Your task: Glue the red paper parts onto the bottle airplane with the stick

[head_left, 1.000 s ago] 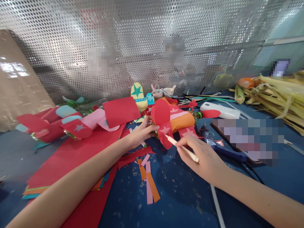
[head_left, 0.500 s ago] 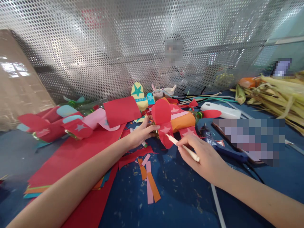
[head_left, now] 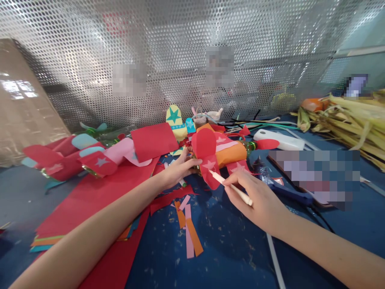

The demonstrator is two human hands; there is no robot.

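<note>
A bottle model (head_left: 233,155), wrapped in orange paper with red paper fins and pale stars, lies near the middle of the table. My left hand (head_left: 179,168) grips its near-left end, the fingertips partly hidden behind the bottle. In my right hand (head_left: 258,196) a white marker pen (head_left: 219,178) is pinched, its tip at the pale star on the lower red fin (head_left: 213,182). A red, rounded paper fin (head_left: 204,143) stands up above that one. Green bottle neck (head_left: 250,147) shows at the right end, with a red paper blade beyond it.
Red paper sheets (head_left: 90,200) and other paper-covered bottles (head_left: 57,160) lie at left. Paper strips (head_left: 190,237) are in front. At right are a blue glue gun (head_left: 291,194), a phone (head_left: 315,176), a white power strip (head_left: 279,139) and dry husks (head_left: 345,124). Perforated metal (head_left: 180,52) stands behind.
Hardly anything differs. The marker tip has shifted very slightly on the red fin, while my left hand keeps its grip on the bottle model.
</note>
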